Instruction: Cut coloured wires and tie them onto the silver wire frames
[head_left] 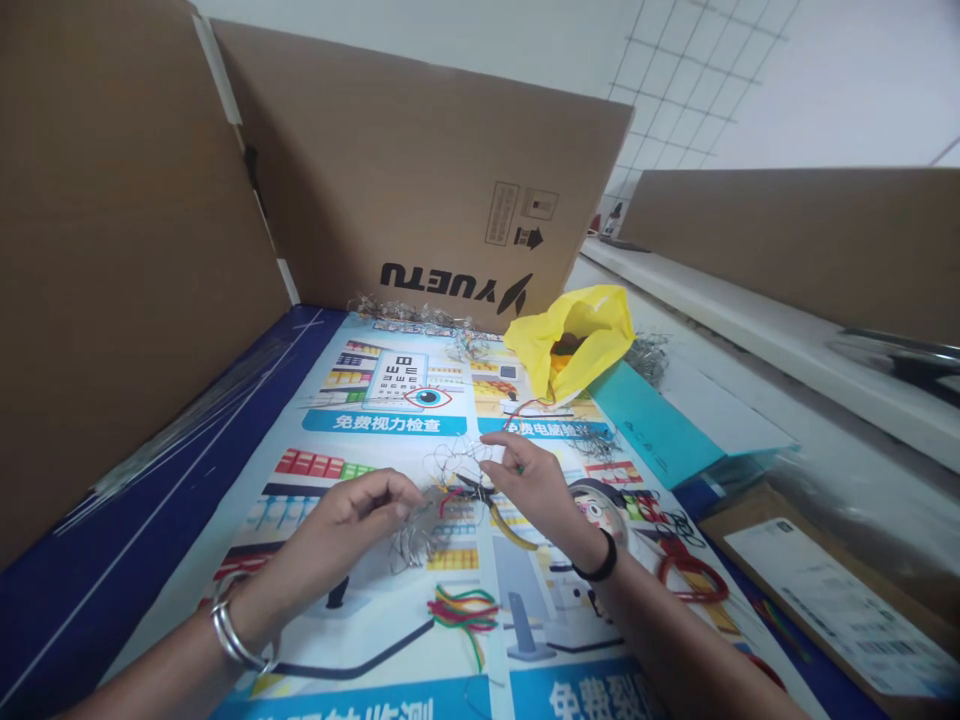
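Between my hands is a loose tangle of thin wire loops [456,458], above a printed poster sheet. My left hand [364,512] has curled fingers, pinched together at the left side of the wire. My right hand [531,482] has its thumb and forefinger bent around the right side of the wire, a small gap showing between the tips. Under the wire lie pliers [514,530] with yellow handles, close to the right hand. A bunch of silvery wire pieces [414,540] sits below the left fingertips. Nearer me rests a bundle of red, yellow and green cords [463,610].
A yellow bag [581,335] stands open at the back right, beside a teal box [660,425]. More wire [420,312] lies along the tall cardboard [420,180]. On the right are a round tape roll [600,510], red-handled scissors [694,578] and a labelled parcel [832,590].
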